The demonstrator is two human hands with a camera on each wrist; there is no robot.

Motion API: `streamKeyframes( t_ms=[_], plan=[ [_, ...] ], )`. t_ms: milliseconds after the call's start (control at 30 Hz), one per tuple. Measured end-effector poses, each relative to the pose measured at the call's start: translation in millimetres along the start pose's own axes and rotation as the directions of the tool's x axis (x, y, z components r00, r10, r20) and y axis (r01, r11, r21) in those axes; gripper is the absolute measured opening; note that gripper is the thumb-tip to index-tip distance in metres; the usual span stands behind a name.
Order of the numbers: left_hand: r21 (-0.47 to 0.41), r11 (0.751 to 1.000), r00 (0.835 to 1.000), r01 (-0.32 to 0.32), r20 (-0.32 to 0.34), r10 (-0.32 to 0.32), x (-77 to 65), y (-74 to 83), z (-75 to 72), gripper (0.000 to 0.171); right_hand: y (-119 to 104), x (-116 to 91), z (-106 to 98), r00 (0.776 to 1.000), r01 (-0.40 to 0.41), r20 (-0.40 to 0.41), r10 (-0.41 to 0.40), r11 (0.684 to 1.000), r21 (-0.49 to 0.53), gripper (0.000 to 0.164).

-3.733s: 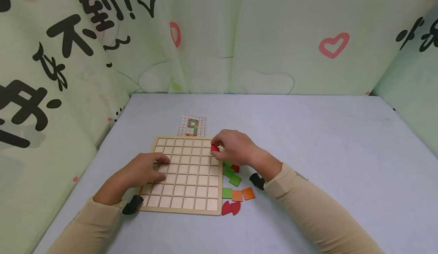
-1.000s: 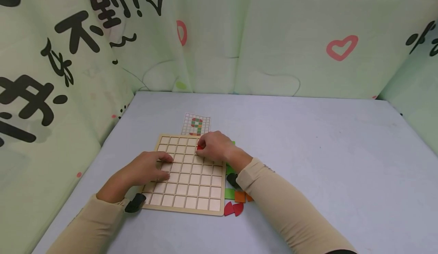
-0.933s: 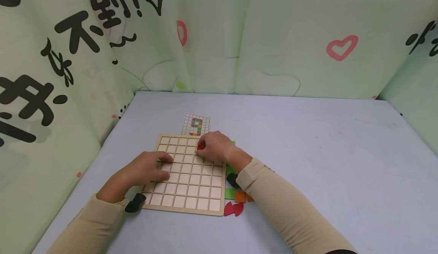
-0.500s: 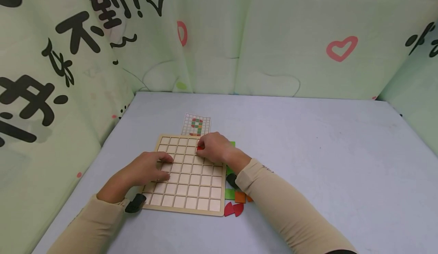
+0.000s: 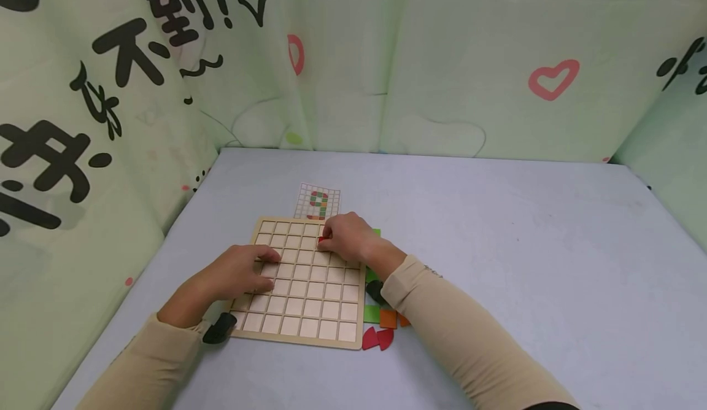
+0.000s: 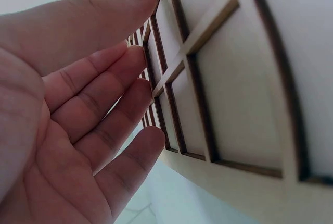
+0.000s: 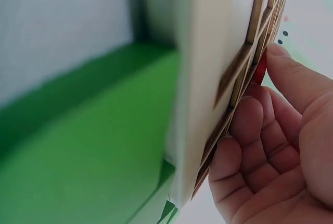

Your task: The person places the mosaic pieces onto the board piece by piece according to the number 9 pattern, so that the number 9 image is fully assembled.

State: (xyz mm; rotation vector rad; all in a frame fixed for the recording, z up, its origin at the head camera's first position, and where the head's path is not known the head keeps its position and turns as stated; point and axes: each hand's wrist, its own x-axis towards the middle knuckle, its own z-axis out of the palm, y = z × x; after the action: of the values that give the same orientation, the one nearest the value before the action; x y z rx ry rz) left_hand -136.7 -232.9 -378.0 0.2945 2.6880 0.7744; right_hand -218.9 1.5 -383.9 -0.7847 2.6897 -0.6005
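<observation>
A wooden grid board (image 5: pixel 301 340) lies on the table with bare square cells. My right hand (image 5: pixel 353 236) pinches a small red tile (image 5: pixel 321 239) at a cell in the second row from the far edge, right of the middle. The right wrist view shows the red tile (image 7: pixel 261 70) between thumb and fingers, against the grid; the fingers hide most of it. My left hand (image 5: pixel 234 273) rests on the left side of the board, thumb and fingers spread and holding nothing. In the left wrist view, its fingertips (image 6: pixel 151 138) touch the grid.
A pattern card (image 5: pixel 334 196) with a coloured figure on a grid lies behind the board, partly covered by it. Along the right edge lie green tiles (image 5: pixel 371 313), orange tiles (image 5: pixel 388 318) and two red quarter-round pieces (image 5: pixel 385 338). My right forearm hides some of them.
From the board's right edge, my right hand has carried the red tile left to a cell in the second row. Over the last second it has barely moved. My left hand stays put.
</observation>
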Motion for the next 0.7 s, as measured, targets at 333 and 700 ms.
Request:
streamKeyframes(
  t_ms=[333,700],
  plan=[
    [0.012,1.0,1.0,0.008,-0.001,-0.008,2.2,0.3,0.5,0.044,-0.8,-0.9,-0.8,1.0,-0.02,0.005,0.02,1.0,0.005,0.023],
    [0.01,1.0,1.0,0.029,-0.005,-0.029,2.3,0.9,1.6,0.045,3.5,-5.8,-2.8,0.999,-0.029,0.027,0.027,0.997,0.076,0.025]
  ],
)
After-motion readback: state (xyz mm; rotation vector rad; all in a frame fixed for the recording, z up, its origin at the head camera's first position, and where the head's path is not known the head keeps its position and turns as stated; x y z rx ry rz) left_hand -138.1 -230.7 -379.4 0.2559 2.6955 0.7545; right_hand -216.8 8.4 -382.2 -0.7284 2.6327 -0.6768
